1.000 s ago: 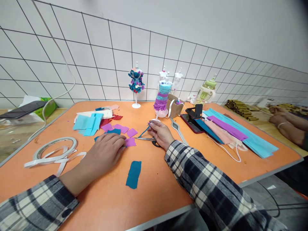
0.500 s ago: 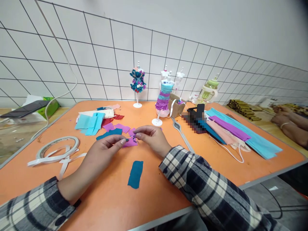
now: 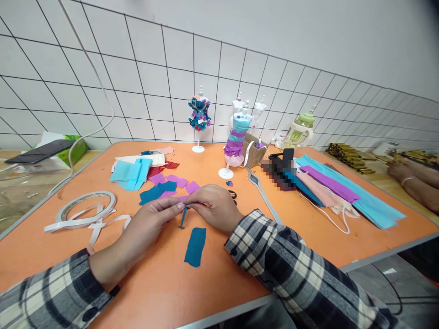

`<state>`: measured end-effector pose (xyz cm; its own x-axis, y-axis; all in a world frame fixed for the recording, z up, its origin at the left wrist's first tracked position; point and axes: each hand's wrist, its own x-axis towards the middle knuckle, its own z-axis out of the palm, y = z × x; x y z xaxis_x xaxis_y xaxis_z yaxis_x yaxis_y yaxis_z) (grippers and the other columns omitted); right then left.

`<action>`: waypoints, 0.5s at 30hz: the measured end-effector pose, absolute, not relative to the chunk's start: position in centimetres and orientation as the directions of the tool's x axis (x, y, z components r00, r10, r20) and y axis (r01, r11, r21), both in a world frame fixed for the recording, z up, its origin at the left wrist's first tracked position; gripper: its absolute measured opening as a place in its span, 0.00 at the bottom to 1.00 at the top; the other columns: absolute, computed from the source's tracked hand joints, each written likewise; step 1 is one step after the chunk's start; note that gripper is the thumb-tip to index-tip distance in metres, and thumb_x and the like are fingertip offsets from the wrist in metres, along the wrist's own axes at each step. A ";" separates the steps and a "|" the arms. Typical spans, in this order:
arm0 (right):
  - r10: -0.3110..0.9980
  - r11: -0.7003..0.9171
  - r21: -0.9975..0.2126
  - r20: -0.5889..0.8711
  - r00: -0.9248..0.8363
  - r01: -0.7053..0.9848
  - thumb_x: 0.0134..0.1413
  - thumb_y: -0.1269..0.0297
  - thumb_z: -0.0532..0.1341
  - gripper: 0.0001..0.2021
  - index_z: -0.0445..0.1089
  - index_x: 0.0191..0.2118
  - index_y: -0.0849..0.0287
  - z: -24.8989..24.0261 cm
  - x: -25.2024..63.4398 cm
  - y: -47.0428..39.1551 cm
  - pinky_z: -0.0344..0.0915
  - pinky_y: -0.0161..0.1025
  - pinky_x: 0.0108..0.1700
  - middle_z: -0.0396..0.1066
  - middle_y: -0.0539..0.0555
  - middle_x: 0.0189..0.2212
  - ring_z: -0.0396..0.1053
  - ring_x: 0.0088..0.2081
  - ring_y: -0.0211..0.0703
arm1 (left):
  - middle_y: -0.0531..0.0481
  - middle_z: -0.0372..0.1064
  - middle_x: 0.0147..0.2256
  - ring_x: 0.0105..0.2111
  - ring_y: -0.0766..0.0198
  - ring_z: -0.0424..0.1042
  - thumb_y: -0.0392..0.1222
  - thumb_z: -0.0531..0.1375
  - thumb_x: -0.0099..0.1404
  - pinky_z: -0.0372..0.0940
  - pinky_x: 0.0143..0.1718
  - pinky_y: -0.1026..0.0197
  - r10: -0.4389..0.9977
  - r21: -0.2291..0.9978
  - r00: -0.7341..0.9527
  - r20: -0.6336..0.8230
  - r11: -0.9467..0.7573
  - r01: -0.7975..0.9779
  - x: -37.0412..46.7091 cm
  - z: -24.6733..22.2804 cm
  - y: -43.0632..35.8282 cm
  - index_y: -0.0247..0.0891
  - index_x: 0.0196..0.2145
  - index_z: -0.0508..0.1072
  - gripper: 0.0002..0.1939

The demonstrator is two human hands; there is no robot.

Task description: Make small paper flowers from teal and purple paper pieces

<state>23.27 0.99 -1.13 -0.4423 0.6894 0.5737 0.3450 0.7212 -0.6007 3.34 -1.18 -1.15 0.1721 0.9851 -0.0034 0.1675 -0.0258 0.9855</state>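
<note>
My left hand (image 3: 154, 221) and my right hand (image 3: 214, 205) meet over the middle of the orange table, fingertips pinched close together. Between them hangs a thin, twisted teal crepe paper strip (image 3: 184, 218); its upper part is hidden in the fingers. Below lies a flat teal crepe paper piece (image 3: 195, 247). Just beyond my hands are purple paper squares (image 3: 177, 181) and more teal pieces (image 3: 151, 194). Black scissors (image 3: 233, 195) are partly covered by my right hand. A small teal and purple paper bit (image 3: 229, 183) rests beyond them.
Small mannequins stand at the back, one with a teal flowered dress (image 3: 199, 114), another in blue and purple (image 3: 236, 137). A tape roll (image 3: 63, 214) lies left; folded crepe sheets (image 3: 370, 201) lie right, near a bottle (image 3: 298, 132). Another person's arm (image 3: 411, 178) is far right.
My hands have drawn together, and a teal strip now hangs from the fingertips. The right hand moved slightly nearer, uncovering the scissors handles and the small paper bit. The view shifted slightly.
</note>
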 end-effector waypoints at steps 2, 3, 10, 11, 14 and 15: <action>0.679 0.734 -0.584 0.616 -0.398 0.347 0.65 0.64 0.63 0.07 0.80 0.38 0.49 -0.7 23.7 0.9 0.68 0.43 0.49 0.81 0.51 0.37 0.76 0.42 0.46 | 0.46 0.84 0.42 0.48 0.45 0.78 0.61 0.68 0.57 0.71 0.50 0.46 0.984 0.967 0.168 0.055 -0.094 0.237 3.2 -0.9 -1.1 0.45 0.39 0.85 0.19; 0.681 0.732 -0.583 0.644 -0.350 0.351 0.65 0.63 0.62 0.07 0.79 0.38 0.50 -0.3 24.1 1.0 0.68 0.42 0.48 0.81 0.52 0.38 0.75 0.42 0.46 | 0.46 0.84 0.44 0.49 0.44 0.78 0.61 0.68 0.57 0.70 0.50 0.46 0.983 0.949 0.163 0.088 -0.132 0.287 3.2 -0.8 -1.0 0.46 0.40 0.84 0.20; 0.597 0.513 -0.645 0.742 0.305 0.566 0.70 0.57 0.51 0.12 0.68 0.47 0.55 2.4 31.5 7.4 0.66 0.41 0.37 0.73 0.51 0.29 0.71 0.31 0.44 | 0.46 0.83 0.41 0.41 0.50 0.78 0.58 0.60 0.66 0.71 0.42 0.51 0.923 0.719 0.204 0.326 -0.382 0.581 2.5 -1.1 0.0 0.44 0.40 0.83 0.19; 0.567 0.460 -0.624 0.754 0.333 0.631 0.69 0.57 0.52 0.12 0.69 0.45 0.56 2.7 32.8 8.8 0.66 0.42 0.38 0.74 0.52 0.30 0.71 0.32 0.45 | 0.46 0.83 0.40 0.41 0.51 0.78 0.56 0.59 0.67 0.71 0.42 0.51 0.912 0.702 0.221 0.345 -0.407 0.585 2.5 -1.2 0.1 0.44 0.39 0.83 0.17; 0.530 0.374 -0.621 0.753 0.390 0.689 0.64 0.57 0.56 0.11 0.72 0.41 0.57 3.0 36.6 12.4 0.69 0.43 0.43 0.77 0.56 0.34 0.75 0.37 0.48 | 0.47 0.82 0.38 0.40 0.53 0.77 0.50 0.58 0.69 0.71 0.42 0.52 0.877 0.658 0.294 0.381 -0.480 0.580 2.6 -1.4 0.0 0.44 0.38 0.82 0.14; 0.502 0.379 -0.647 0.744 0.440 0.661 0.64 0.57 0.55 0.13 0.73 0.43 0.58 3.1 37.7 13.3 0.70 0.44 0.43 0.78 0.57 0.35 0.76 0.38 0.48 | 0.47 0.82 0.38 0.40 0.53 0.78 0.48 0.58 0.69 0.71 0.43 0.52 0.863 0.643 0.322 0.390 -0.506 0.576 2.7 -1.5 -0.1 0.44 0.38 0.82 0.13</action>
<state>37.66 13.33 3.08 0.4405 0.5024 0.7441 0.6611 0.3792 -0.6474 2.71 -0.15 -1.50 0.3225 0.8626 0.3898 0.5756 -0.5056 0.6427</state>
